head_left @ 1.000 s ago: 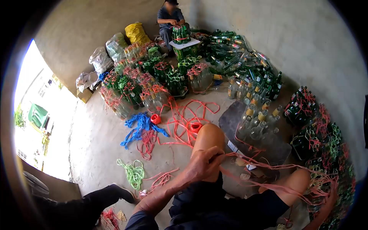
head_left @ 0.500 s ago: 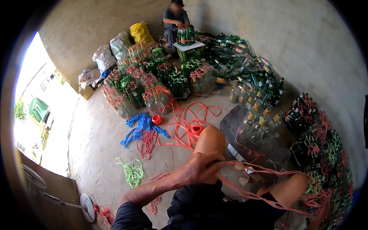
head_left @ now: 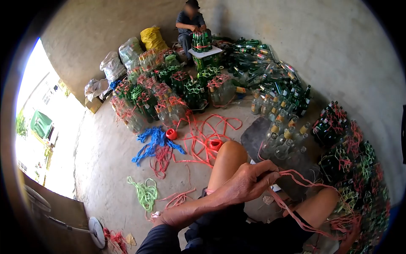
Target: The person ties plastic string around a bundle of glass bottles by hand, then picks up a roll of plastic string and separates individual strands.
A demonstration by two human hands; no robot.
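My left hand [head_left: 249, 182] is closed over my bent knees, with pink plastic string [head_left: 302, 181] pinched between thumb and fingers. Two slack strands run from it past my right knee to the lower right. There my right hand [head_left: 354, 230], dim and partly cut off by the lens edge, is closed around a bunch of the same string; its fingertips are hard to see. Several clear glass bottles [head_left: 287, 142] stand on a dark mat [head_left: 253, 134] just beyond my knees. Tied bundles of green bottles [head_left: 332, 127] are close to my right hand.
Red string [head_left: 211, 127], blue strips [head_left: 154, 142] and green string [head_left: 144, 192] lie on the floor. Tied bottle bundles [head_left: 156, 91] stand further back, beside loose green bottles [head_left: 258, 63]. A person [head_left: 190, 21] sits behind a crate. A fan [head_left: 96, 232] is at lower left.
My left hand has moved right, closer to my right hand, and the string between them has slackened. The view has shifted slightly.
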